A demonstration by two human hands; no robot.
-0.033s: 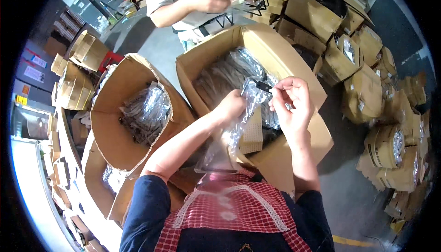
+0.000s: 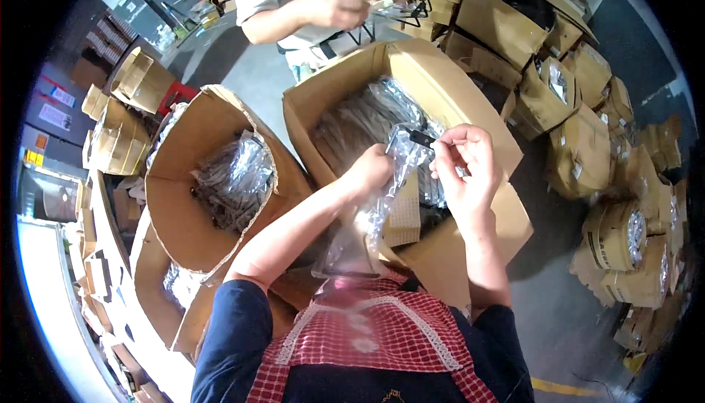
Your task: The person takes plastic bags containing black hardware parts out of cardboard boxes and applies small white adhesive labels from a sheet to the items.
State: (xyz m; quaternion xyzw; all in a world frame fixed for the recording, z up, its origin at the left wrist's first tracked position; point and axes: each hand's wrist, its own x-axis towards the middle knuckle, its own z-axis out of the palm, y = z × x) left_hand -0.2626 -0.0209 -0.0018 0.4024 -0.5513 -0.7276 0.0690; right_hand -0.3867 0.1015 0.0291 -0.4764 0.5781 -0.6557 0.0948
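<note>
A long clear plastic bag [image 2: 373, 216] hangs from my left hand [image 2: 369, 169], whose fingers are closed round its upper part. At the bag's top, a small flat black piece [image 2: 421, 137] with a light spot sticks out sideways. My right hand [image 2: 470, 166] pinches the outer end of that piece between thumb and forefinger, its other fingers curled. Both hands are over a large open cardboard box [image 2: 307, 100] filled with clear-bagged items [image 2: 389, 102]. A pale perforated block [image 2: 402, 216] stands in the box below my hands.
To the left, a tall open carton [image 2: 170, 183] holds more bagged dark parts [image 2: 235, 183]. Across the box, a co-worker's hand [image 2: 341, 11] holds a yellowish card and bagged black-framed pieces. Stacked cartons [image 2: 580, 150] line the right side.
The co-worker's hand has shifted slightly, and a yellowish card now shows above it. My own hands and the bag stay almost in place.
</note>
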